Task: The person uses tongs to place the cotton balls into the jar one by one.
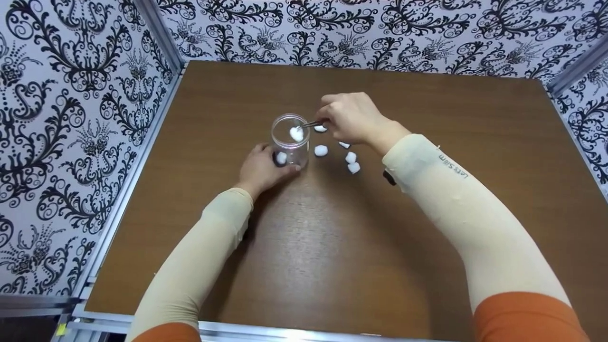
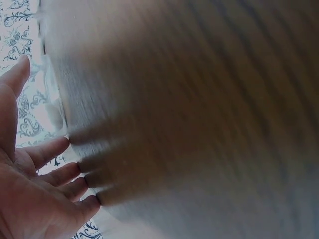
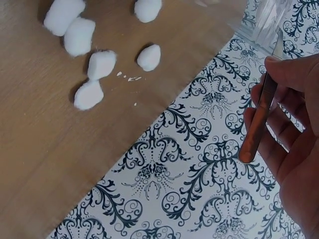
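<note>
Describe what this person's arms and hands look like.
Both arms wear close-fitting cream sleeves down to the wrists, with orange sleeves higher up. The right cream sleeve bears dark lettering; a small black piece shows near its cuff. The left hand and right hand are bare.

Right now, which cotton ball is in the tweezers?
The cotton ball at the clear jar's mouth, pinched in the tweezers; another cotton ball shows lower inside the jar, and the rest lie on the table.

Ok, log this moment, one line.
left grip: at jar base | right grip: holding tweezers | tips: cotton ball at jar mouth | inside jar: another cotton ball | table: cotton balls
</note>
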The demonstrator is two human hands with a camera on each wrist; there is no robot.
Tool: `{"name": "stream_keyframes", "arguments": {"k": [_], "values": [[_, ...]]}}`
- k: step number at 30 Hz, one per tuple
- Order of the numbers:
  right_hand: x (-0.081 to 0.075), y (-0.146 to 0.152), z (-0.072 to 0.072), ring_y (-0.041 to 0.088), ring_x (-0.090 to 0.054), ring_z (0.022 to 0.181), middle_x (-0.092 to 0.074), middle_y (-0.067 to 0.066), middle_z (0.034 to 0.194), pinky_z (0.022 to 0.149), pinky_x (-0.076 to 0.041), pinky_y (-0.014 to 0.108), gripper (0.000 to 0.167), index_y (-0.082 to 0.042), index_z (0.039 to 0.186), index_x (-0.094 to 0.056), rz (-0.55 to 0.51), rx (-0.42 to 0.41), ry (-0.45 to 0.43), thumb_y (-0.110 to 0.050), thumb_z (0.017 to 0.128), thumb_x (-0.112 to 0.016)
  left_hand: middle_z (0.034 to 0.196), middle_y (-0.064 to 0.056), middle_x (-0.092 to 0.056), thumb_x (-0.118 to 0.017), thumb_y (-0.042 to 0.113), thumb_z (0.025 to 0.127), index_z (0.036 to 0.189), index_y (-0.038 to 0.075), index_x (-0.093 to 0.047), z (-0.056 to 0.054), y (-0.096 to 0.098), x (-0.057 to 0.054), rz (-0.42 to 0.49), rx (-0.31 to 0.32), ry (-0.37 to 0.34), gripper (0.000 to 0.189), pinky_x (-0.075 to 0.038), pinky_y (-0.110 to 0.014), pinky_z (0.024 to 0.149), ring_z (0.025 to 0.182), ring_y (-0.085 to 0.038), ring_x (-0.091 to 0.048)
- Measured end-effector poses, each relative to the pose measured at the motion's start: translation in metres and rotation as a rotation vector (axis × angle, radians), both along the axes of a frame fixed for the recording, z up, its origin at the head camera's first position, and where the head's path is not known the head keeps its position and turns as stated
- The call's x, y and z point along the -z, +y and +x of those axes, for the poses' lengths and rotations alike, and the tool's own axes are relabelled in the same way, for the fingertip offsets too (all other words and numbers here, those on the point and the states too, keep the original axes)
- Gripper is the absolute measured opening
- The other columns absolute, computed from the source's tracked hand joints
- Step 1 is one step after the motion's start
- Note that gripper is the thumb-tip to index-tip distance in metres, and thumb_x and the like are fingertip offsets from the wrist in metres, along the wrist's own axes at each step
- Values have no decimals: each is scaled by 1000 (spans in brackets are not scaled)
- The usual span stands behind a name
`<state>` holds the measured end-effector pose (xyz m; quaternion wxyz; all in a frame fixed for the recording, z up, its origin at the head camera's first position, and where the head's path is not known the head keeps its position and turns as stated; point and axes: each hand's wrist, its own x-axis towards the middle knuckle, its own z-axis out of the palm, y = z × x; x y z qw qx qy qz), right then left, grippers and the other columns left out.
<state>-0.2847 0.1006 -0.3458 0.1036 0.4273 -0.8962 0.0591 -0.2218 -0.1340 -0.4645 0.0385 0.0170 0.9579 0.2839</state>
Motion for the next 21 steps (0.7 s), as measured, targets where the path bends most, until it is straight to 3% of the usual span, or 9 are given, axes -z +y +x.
{"name": "stream_keyframes", "arguments": {"k": [8,13,16,21], "values": [[-6,8,4,23,-59,68,-58,-1,85,55,-46,44,23,-19,103,-80,-4,5,-2,-10,86,-67,147,-16,-43,-73,63,79,143,10,-53,1,-1,0,14,19,-4,85,-37,-47,106,133,-34,-43],[-8,35,11,20,-57,67,-58,-3,85,54,-43,39,20,-19,104,-79,-32,25,-1,-12,87,-71,146,-16,-44,-74,63,79,142,10,-54,0,-1,2,14,23,7,85,-37,-48,106,132,-35,-44],[0,63,16,19,-55,66,-56,-3,83,52,-43,39,19,-19,102,-79,-39,41,22,-12,87,-71,147,-16,-44,-74,63,79,142,11,-54,-1,-1,2,10,20,7,85,-37,-48,106,133,-34,-43],[28,105,25,21,-58,66,-57,-2,82,49,-45,43,17,-19,101,-79,15,64,18,-14,87,-71,147,-16,-43,-74,63,79,142,11,-55,-1,-2,2,11,25,-2,84,-37,-49,106,133,-35,-43]]}}
